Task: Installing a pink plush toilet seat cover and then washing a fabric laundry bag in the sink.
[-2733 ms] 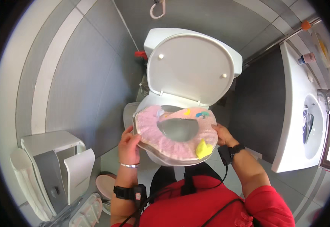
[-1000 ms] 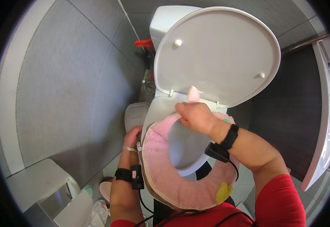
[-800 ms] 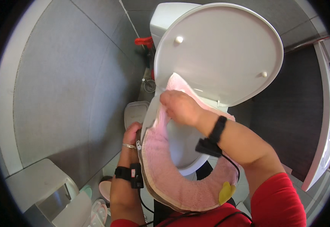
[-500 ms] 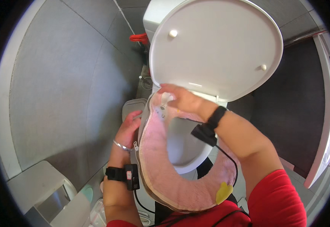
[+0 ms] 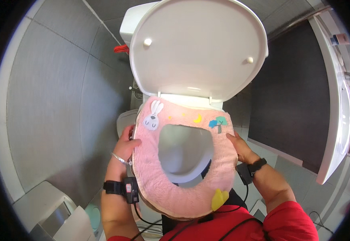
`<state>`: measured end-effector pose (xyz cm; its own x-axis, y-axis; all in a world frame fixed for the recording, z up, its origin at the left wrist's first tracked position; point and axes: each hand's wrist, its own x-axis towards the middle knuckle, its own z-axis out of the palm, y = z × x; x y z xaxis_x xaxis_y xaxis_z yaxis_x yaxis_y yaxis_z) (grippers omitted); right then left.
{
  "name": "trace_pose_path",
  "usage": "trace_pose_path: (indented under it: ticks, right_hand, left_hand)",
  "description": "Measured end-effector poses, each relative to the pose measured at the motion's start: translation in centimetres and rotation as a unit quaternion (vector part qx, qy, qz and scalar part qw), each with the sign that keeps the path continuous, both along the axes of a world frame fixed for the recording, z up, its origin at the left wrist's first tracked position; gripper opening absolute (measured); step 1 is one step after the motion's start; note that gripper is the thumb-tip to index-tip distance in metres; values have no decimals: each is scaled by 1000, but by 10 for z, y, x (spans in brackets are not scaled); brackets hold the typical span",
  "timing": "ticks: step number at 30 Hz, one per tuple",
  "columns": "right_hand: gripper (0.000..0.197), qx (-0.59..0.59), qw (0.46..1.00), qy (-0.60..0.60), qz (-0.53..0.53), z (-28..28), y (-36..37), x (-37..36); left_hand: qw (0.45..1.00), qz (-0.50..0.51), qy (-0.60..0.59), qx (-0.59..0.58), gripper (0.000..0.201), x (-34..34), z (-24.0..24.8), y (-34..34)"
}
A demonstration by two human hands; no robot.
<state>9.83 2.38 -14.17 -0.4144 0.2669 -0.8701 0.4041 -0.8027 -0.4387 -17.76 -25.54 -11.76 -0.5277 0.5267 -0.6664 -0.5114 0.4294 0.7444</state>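
A pink plush toilet seat cover [image 5: 149, 164], ring-shaped with a rabbit, moon and tree on its rear part, lies over the raised front of the seat area above the toilet bowl [image 5: 183, 154]. My left hand [image 5: 127, 142] grips its left edge, thumb on top and fingers underneath. Opposite, my right hand [image 5: 241, 148] holds the right edge the same way. A yellow tab [image 5: 220, 199] sticks up from the front right of the cover. Behind it the white toilet lid [image 5: 199, 48] stands open. The cover's underside is hidden.
Left of the toilet is a grey tiled wall [image 5: 50, 100], with a lidded bin [image 5: 126, 119] beside the bowl. A white holder [image 5: 46, 201] is at the lower left. A white-edged basin counter [image 5: 335, 104] runs along the right. A red cloth-like item [image 5: 121, 49] hangs by the tank.
My right hand has moved from the cover's rear left corner to its right edge. The cover now lies straighter, with its rabbit, moon and tree showing. My left hand keeps the left edge.
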Motion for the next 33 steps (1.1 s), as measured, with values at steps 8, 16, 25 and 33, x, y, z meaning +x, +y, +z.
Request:
trace_pose_path:
  ticks: [8,16,25,33]
  right_hand:
    - [54,68,997,23,-41,-18,-29,25]
    - [44,175,973,-119,93,-47,-38,28]
    - [54,249,956,-129,89,-110,-3,17]
    - [59,310,884,-184,298,-122,42,1]
  left_hand:
    - [999,4,45,10,66,15,-38,-18]
    - [990,-8,91,-106,70,41,-78,-38]
    - [995,97,-8,0,76,38,-72,-46]
    - [987,144,-64,14,78,47,-62,-33]
